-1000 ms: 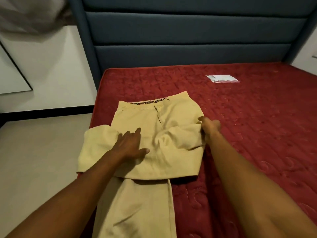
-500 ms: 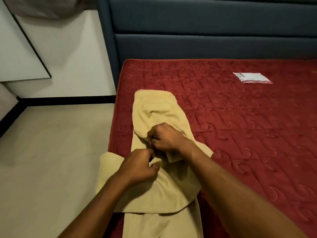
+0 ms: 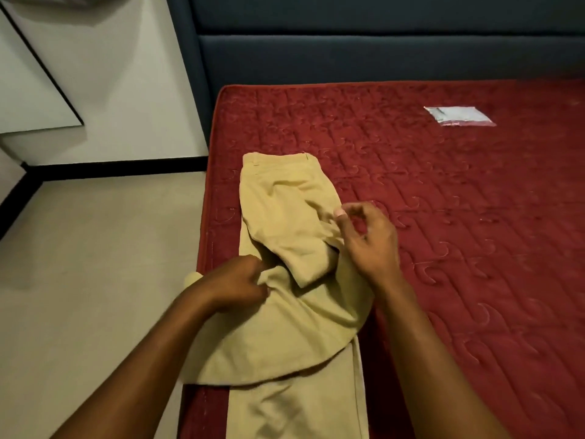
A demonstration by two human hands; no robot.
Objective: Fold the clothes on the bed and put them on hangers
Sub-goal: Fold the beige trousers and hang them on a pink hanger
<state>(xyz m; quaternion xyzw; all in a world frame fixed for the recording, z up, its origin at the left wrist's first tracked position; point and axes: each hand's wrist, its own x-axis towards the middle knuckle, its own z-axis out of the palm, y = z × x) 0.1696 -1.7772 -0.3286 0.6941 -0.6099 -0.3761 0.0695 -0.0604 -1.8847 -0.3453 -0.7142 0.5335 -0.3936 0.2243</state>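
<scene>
Pale yellow trousers (image 3: 285,213) lie along the left edge of the red mattress (image 3: 459,232), folded lengthwise with the waistband toward the headboard. The legs are doubled back over the seat, and one leg runs off toward the bottom of the view. My left hand (image 3: 237,286) grips a bunch of the fabric at the trousers' left side, fingers curled into the cloth. My right hand (image 3: 367,239) hovers at the right edge of the trousers with its fingers loosely bent and apart, holding nothing. No hanger is in view.
A small clear plastic packet (image 3: 459,115) lies on the mattress at the far right. The dark blue padded headboard (image 3: 380,55) stands behind. The pale floor (image 3: 95,264) drops off directly left of the mattress edge.
The trousers went from lying open to folded in half lengthwise. My right hand has let go of the cloth and lifted to the right; my left hand still grips the fabric.
</scene>
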